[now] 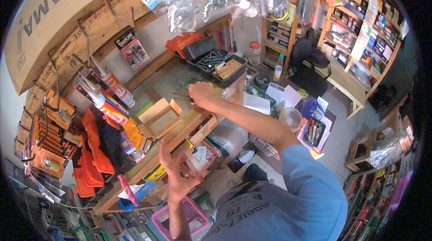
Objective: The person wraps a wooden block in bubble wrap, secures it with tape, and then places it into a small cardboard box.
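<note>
My right hand [203, 96] reaches across to the front part of the wooden counter [153, 84], its fingers curled and the back of the hand towards me. Whether it holds anything is hidden; a small dark thing shows at the fingers' edge. Lower down, in front of the counter, my left hand [180, 175] is raised with its fingers spread and holds nothing. Between the hands, towards the left, an open cardboard box [160, 118] rests on the counter. Behind my right hand stands a black tray [233, 74] with brown pieces, beside a black case of long screws or nails [211, 59].
Silicone sealant tubes [113, 111] and orange plastic cases [96, 160] crowd the counter's left part. Plastic-bagged fittings [219, 1] hang overhead. A pink basket [184, 219] lies below my left hand. At right are a tray of pens [314, 132] and a wooden bench [341, 82].
</note>
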Demonstrator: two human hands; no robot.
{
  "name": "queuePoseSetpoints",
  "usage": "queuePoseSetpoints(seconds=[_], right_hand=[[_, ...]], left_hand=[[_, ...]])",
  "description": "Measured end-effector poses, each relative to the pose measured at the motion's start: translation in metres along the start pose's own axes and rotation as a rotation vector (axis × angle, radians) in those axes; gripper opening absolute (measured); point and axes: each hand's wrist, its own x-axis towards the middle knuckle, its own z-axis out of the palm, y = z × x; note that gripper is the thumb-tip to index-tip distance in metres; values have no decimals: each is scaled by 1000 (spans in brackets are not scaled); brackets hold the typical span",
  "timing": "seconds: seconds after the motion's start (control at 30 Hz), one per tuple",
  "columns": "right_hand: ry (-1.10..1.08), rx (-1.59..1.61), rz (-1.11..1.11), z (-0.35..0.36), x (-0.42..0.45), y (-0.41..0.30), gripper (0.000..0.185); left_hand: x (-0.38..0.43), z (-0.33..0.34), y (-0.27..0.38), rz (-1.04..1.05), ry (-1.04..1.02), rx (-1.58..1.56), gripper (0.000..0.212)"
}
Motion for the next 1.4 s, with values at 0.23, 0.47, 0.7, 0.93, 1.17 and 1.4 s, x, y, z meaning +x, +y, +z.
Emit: queuePoseSetpoints(seconds=[0.23, 0.47, 0.7, 0.93, 1.17, 1.4], right_hand=[[52, -14, 6, 18, 4, 0, 18], [156, 631, -260, -8, -37, 21, 35], [-277, 1194, -346, -33, -116, 0, 37], [-396, 1610, -116, -18, -137, -9, 47], [-231, 1431, -121, -28, -145, -14, 48], [118, 1149, -384, -17, -157, -18, 37]], left_hand=[[3, 0, -7, 27, 63, 159, 145], [30, 2, 11, 150, 60, 127, 144], [33, 7, 24, 109, -72, 121, 146], [36, 22, 24, 71, -75, 124, 146], [31, 25, 17, 32, -52, 86, 142], [23, 26, 23, -45, -23, -14, 143]])
